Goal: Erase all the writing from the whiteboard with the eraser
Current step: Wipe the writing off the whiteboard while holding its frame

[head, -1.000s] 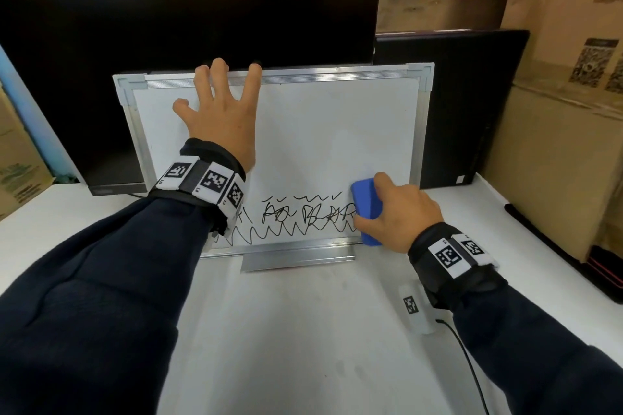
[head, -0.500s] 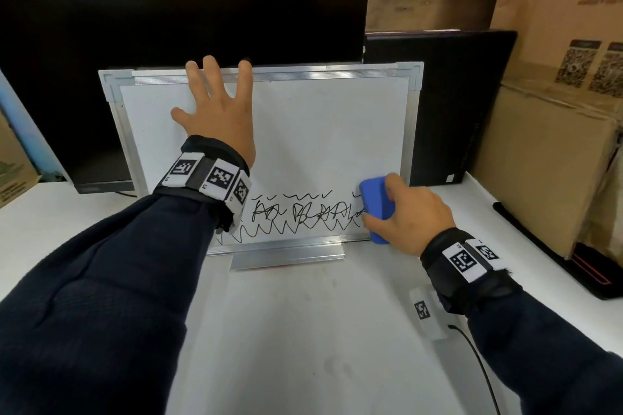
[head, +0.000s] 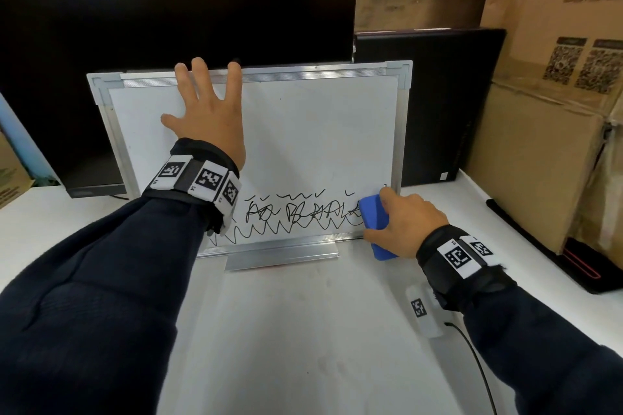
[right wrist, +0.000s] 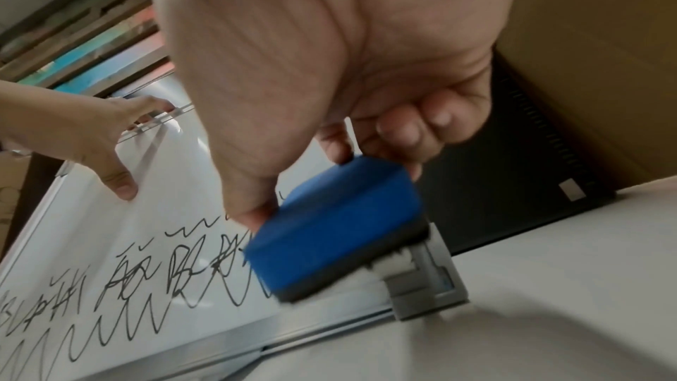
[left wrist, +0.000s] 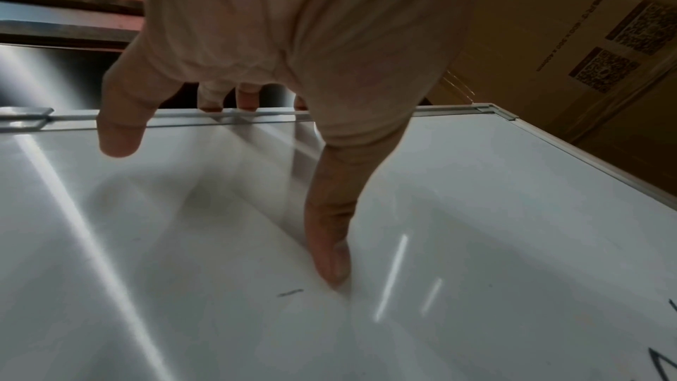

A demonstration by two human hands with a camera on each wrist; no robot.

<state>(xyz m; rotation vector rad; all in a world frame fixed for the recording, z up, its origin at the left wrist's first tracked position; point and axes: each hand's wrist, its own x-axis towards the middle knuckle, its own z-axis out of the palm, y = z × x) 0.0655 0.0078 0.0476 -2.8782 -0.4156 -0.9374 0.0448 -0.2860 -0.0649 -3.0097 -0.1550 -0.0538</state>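
The whiteboard [head: 320, 131] [left wrist: 476, 213] [right wrist: 164, 178] stands upright on the white table, leaning on a monitor. Black scribbles [head: 290, 217] [right wrist: 146, 271] run along its bottom; the part above is wiped clean. My right hand [head: 404, 222] [right wrist: 329, 54] grips the blue eraser [head: 375, 222] [right wrist: 329, 228], thumb on one side and fingers on the other. The eraser is pressed on the board's lower right corner, at the end of the scribbles. My left hand [head: 209, 111] [left wrist: 293, 39] lies spread on the upper left of the board, fingertips at the top rim, thumb on the surface.
Two black monitors [head: 168, 30] [head: 438, 94] stand behind the board. Cardboard boxes [head: 539, 131] rise at the right. A small white tagged device [head: 423, 312] with a black cable lies on the table [head: 296, 330] near my right wrist. A black and red object [head: 580, 266] sits at the right edge.
My right hand has slid the eraser to the right along the bottom rows, toward the board's lower right corner. The left hand has stayed in place on the board.
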